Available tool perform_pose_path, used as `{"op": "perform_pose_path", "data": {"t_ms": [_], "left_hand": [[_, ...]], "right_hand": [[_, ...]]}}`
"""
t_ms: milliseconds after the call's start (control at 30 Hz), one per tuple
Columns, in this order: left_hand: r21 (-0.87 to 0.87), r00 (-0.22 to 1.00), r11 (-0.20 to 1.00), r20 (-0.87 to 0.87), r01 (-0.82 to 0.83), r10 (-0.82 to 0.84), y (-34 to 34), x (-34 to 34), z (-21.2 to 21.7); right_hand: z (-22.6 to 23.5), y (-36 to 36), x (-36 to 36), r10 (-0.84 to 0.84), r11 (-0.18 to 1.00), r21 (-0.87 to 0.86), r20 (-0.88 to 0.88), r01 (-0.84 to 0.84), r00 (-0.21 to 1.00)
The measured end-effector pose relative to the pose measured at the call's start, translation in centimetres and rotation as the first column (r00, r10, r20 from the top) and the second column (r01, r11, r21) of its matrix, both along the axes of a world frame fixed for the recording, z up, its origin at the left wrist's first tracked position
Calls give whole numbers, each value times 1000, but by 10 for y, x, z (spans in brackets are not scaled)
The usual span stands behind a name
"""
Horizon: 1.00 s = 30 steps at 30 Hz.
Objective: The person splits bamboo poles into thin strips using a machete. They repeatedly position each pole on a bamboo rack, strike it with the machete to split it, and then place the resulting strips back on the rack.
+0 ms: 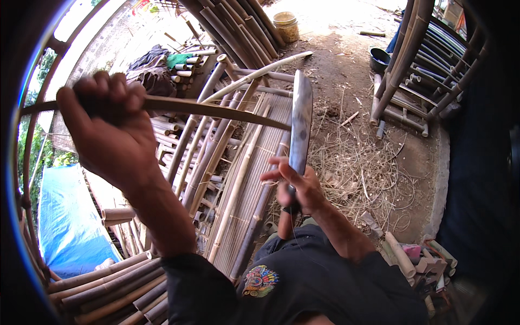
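My left hand [114, 130] is raised at the left, its fingers closed round a long, flat bamboo strip [216, 111]. The strip runs across in front of me, and its right end meets the blade of a machete [301, 122]. My right hand [304, 187] grips that machete by its dark handle, with the broad, stained blade pointing up and away from me. Some of the right fingers are stretched out to the left below the blade, and a thin fibre shows near them. Beneath the strip lies a slatted bamboo bench [238, 189].
Bamboo poles [238, 32] lean at the back beside a yellowish bucket [286, 27]. Shavings [363, 173] litter the ground to the right. A bamboo rack [417, 81] stands at the far right near a black basin [380, 59]. A blue tarp [73, 216] hangs at left.
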<state>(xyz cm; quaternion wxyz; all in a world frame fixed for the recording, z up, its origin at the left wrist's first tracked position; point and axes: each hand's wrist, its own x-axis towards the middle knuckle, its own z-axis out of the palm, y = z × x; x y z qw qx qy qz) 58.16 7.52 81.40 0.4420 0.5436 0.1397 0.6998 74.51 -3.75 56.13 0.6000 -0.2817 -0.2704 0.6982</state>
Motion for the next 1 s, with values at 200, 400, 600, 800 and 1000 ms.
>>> {"op": "perform_pose_path", "data": {"t_ms": [200,400,600,800,1000], "left_hand": [[-122,866,861,27,-494,500,-50,-52,-148],[-507,874,729,-405,-460,270,-101,-155,-237],[-758,772,527,-577,-384,-267,-130,-249,-287],[-779,781,101,-624,-618,-32,-211,-425,-453],[-491,-194,397,-413,-776,-890,-262,-438,-441]], "right_hand": [[12,84,-40,-411,891,-320,-261,323,873],[-44,97,-83,-424,852,-308,67,423,903],[-71,106,-113,-517,752,-291,297,592,803],[-97,127,-82,-617,667,-81,497,741,610],[-90,134,-92,-604,674,68,624,736,496]]}}
